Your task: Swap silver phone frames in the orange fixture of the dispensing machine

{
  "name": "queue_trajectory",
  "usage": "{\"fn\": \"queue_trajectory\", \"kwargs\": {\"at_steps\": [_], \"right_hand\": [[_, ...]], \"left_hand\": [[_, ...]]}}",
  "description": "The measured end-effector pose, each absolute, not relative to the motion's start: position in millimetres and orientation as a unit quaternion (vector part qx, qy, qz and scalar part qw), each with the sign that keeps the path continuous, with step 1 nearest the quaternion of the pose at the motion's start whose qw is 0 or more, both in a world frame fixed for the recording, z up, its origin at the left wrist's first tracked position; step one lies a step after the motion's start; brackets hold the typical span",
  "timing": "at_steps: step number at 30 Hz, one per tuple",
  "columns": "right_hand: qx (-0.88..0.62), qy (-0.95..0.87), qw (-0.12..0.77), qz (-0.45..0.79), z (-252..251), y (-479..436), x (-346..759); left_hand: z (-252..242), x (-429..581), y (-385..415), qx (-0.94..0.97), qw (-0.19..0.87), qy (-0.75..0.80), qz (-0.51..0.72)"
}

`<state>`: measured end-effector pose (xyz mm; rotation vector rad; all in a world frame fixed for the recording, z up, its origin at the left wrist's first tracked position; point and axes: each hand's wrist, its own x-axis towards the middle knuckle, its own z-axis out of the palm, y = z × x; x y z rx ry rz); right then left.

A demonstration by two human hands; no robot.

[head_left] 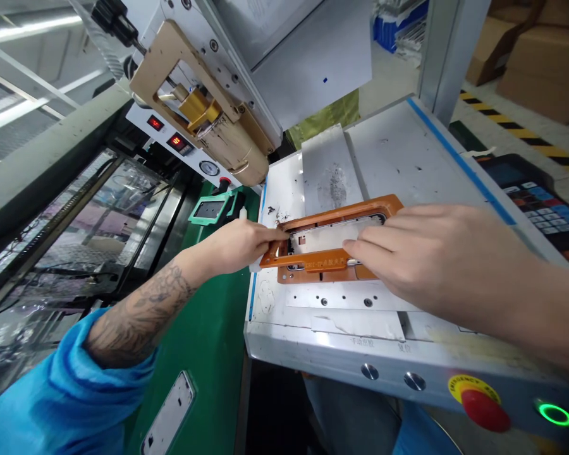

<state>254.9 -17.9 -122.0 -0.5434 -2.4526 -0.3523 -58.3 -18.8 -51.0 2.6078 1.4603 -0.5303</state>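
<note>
Metal bench top [398, 139] on some factory machine here, with cardboard boxes [545, 69] and black and yellow floor tape [516, 123] off past the far corner, plus a keypad [535, 208] at the right edge. A brass-coloured press head [203, 107] hangs over the left side, next to 2 red readouts [165, 133] and a round gauge [209, 168]. Right in the middle of the bench sits an orange tray [329, 273] holding a phone frame [325, 235] with a white panel, just in front of a smudged metal plate [329, 177]. An orange strip [303, 260] lies across the near edge of the tray. The left hand [239, 246], blue sleeve and tattooed forearm behind it, has its fingers [270, 232] on that strip by the end of the phone frame, and honestly I can't tell if they're clamped or just resting. The right hand [436, 259] has its fingers [365, 249] together and laid on the white panel, not gripping anything. Off to the left on a green mat [203, 341] are a green holder [213, 208] and another phone frame [168, 414]. A red emergency stop button [483, 407] and a lit green ring [554, 414] sit on the front face.
</note>
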Motion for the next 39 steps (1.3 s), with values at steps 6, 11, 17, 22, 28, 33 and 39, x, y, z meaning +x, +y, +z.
{"fn": "queue_trajectory", "kwargs": {"at_steps": [6, 11, 17, 22, 28, 33, 39], "right_hand": [[-0.21, -0.917, 0.313, -0.133, -127, -18, 254], [-0.202, -0.925, 0.296, -0.125, -124, -17, 257], [-0.267, -0.916, 0.279, -0.111, -109, 1, 255], [-0.335, -0.89, 0.295, -0.095, -93, 26, 245], [-0.299, -0.901, 0.305, -0.074, -89, 21, 250], [-0.342, -0.887, 0.299, -0.08, -81, 14, 253], [-0.352, -0.896, 0.264, -0.065, -75, 9, 249]], "left_hand": [[-57, -80, -25, 0.783, -0.119, 0.524, -0.314], [-55, -73, -31, 0.788, -0.124, 0.516, -0.311], [-54, -85, -51, 0.736, -0.178, 0.602, -0.253], [-67, -88, -88, 0.749, -0.152, 0.623, -0.166], [-79, -93, -185, 0.808, -0.124, 0.576, 0.014], [-102, -85, -282, 0.809, -0.045, 0.57, 0.134], [-163, -68, -354, 0.758, 0.005, 0.598, 0.262]]}}
